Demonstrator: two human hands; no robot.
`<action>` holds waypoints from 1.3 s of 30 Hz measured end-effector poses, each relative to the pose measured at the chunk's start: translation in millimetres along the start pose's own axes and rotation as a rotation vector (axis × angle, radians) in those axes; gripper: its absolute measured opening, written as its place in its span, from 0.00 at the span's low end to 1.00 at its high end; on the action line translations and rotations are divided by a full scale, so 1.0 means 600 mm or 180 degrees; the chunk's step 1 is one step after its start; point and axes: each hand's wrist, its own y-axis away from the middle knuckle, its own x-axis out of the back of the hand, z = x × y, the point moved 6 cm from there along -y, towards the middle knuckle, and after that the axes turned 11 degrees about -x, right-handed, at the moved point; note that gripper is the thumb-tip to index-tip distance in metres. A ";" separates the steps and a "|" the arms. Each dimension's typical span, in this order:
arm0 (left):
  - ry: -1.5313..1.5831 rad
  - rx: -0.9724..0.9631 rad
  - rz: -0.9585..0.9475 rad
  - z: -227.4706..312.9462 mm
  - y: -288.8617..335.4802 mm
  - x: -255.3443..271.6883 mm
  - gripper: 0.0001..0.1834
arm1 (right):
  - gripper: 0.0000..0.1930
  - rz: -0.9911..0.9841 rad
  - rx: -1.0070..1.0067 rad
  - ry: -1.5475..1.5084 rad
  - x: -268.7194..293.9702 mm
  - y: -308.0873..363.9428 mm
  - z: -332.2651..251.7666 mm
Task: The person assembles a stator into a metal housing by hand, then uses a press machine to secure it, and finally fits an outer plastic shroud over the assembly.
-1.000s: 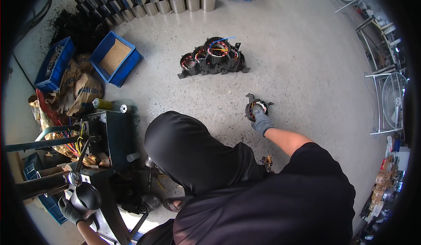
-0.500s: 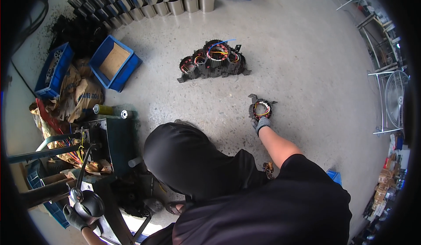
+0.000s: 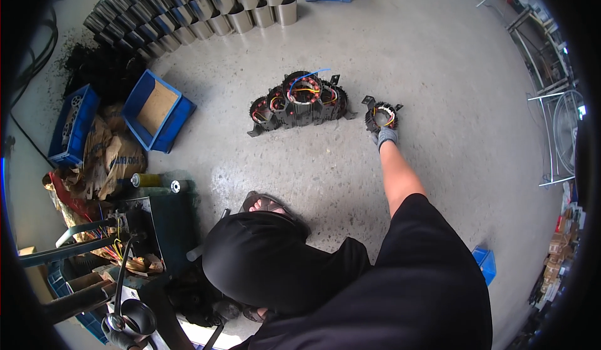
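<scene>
My right hand (image 3: pixel 386 136), in a grey glove, grips the near side of a black finned motor housing (image 3: pixel 373 123). Copper-toned and white windings with yellow and red wires line its ring, and bracket tabs stick out from it. Left of it, a cluster of similar housings (image 3: pixel 303 112) stands on the floor, one stacked on top with a blue wire sticking out. At the lower left, my left hand (image 3: pixel 116 335), in a dark glove, is closed against the side of a shiny metal cylinder (image 3: pixel 141 315). A ball-ended lever (image 3: pixel 121 281) partly hides that hand.
Rows of steel cylinders (image 3: pixel 241 19) stand at the back left. Blue crates (image 3: pixel 178 121) and brown sacks (image 3: pixel 125 153) lie at left, above a green machine stand (image 3: pixel 175 225) with spray cans (image 3: pixel 147 180). A fan (image 3: pixel 566 134) stands far right; a small blue bin (image 3: pixel 484 263) sits nearer.
My right hand has carried the motor housing farther away, nearer the cluster's right end. The view has shifted, and my left hand sits lower in it, still at the metal cylinder.
</scene>
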 end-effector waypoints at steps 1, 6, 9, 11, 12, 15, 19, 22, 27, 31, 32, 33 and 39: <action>0.0012 -0.0033 -0.0001 -0.003 -0.002 -0.010 0.11 | 0.19 -0.0071 0.0031 0.0041 -0.014 -0.006 -0.015; -0.0054 -0.0059 0.0108 -0.004 0.000 0.000 0.11 | 0.18 -0.0619 -0.0077 0.0478 -0.096 0.011 -0.037; -0.0024 -0.0024 0.0102 -0.021 -0.007 -0.007 0.11 | 0.16 -0.0585 -0.0126 0.0390 -0.112 0.013 -0.071; -0.0040 -0.0035 0.0102 -0.029 -0.010 -0.010 0.11 | 0.20 -0.0602 -0.0074 0.0561 -0.123 0.027 -0.079; -0.0092 -0.0089 0.0154 -0.016 -0.009 0.007 0.11 | 0.22 -0.0562 -0.0111 0.0578 -0.139 0.051 -0.062; -0.0114 -0.0105 0.0218 -0.016 -0.018 0.042 0.11 | 0.30 -0.0637 0.0018 0.0691 -0.160 0.087 -0.049; -0.0062 -0.0112 0.0141 -0.042 -0.026 0.018 0.11 | 0.37 -0.0464 0.0232 0.1277 -0.141 0.049 -0.070; -0.0075 -0.0143 0.0137 -0.045 -0.026 0.033 0.11 | 0.31 -0.0949 0.0247 0.0942 -0.142 0.042 -0.032; 0.0055 -0.0150 0.0062 -0.066 -0.034 0.040 0.11 | 0.21 -0.1223 0.0432 -0.0236 -0.104 0.023 0.067; 0.0088 -0.0370 0.0009 -0.131 -0.060 -0.006 0.15 | 0.18 -0.2060 -0.0159 -0.1331 -0.039 -0.011 0.168; 0.0031 -0.0489 0.0043 -0.139 -0.057 -0.033 0.17 | 0.15 -0.2408 -0.0546 -0.1386 -0.024 -0.001 0.209; 0.0022 -0.0624 -0.0077 -0.132 -0.070 -0.028 0.16 | 0.11 -0.1861 0.0259 -0.0045 -0.025 0.047 0.261; -0.0249 -0.0917 0.0301 -0.092 -0.010 0.086 0.15 | 0.11 -0.4128 0.0600 0.3254 -0.177 0.574 0.414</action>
